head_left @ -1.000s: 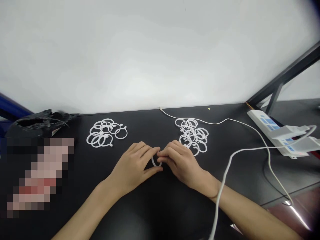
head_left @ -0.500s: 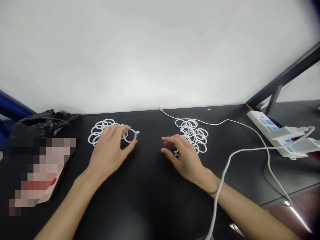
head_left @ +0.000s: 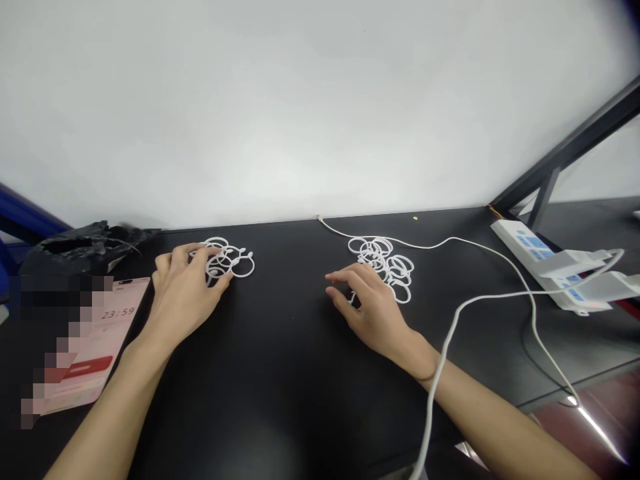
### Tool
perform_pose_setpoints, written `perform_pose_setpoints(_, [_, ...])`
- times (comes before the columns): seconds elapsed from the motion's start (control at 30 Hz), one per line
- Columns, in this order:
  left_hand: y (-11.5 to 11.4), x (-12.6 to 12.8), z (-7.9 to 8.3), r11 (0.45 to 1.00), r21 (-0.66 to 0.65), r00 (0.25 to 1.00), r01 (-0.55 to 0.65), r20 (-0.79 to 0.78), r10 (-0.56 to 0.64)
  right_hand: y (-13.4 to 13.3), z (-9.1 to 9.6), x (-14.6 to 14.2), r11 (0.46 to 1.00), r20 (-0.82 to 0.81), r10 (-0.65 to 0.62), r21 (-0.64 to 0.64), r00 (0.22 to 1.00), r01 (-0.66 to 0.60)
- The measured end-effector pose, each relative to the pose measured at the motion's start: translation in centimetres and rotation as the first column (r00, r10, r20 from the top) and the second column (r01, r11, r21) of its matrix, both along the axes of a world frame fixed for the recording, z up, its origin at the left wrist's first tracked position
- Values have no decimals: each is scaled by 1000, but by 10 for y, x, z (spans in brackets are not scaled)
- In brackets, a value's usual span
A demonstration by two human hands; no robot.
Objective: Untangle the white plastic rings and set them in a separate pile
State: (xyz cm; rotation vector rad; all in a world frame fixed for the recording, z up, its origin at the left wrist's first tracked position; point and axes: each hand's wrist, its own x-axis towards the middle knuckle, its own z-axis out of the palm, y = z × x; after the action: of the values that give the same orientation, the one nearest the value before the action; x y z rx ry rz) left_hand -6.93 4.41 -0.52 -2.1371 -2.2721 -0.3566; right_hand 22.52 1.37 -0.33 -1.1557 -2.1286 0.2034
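My left hand (head_left: 187,283) is over a pile of thin white rings (head_left: 243,267), some with a small white knob on the rim. Its thumb and fingers are apart around part of the pile, and the palm hides the pile's left side. One ring lies flat at the pile's right edge, beyond the fingertips. To the right, my right hand (head_left: 367,303) hovers with thumb and forefinger spread, nothing between them. Behind it sits a second heap of similar white rings (head_left: 400,267), partly covered by the hand.
A phone (head_left: 113,333) lies left of my left forearm, near a crumpled black plastic bag (head_left: 85,243). On the right, a white power strip (head_left: 525,250) holds plugged-in adapters. A white cable (head_left: 480,303) crosses over my right forearm. The white wall (head_left: 280,120) bounds the black table (head_left: 280,373).
My left hand has moved left and let go of the ring it held, which now lies at the left pile's right edge. My right hand has hardly moved.
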Motion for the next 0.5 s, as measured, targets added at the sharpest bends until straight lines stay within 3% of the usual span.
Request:
perform_pose_setpoints(0.37, [-1, -1, 3, 999, 3, 999, 40, -18, -40, 7, 0, 8, 996, 22, -87, 21, 996, 87])
perform_pose_setpoints(0.5, [-4, 3, 5, 999, -10, 998, 53, -28, -54, 16, 0, 17, 980, 91, -194, 62, 977, 189])
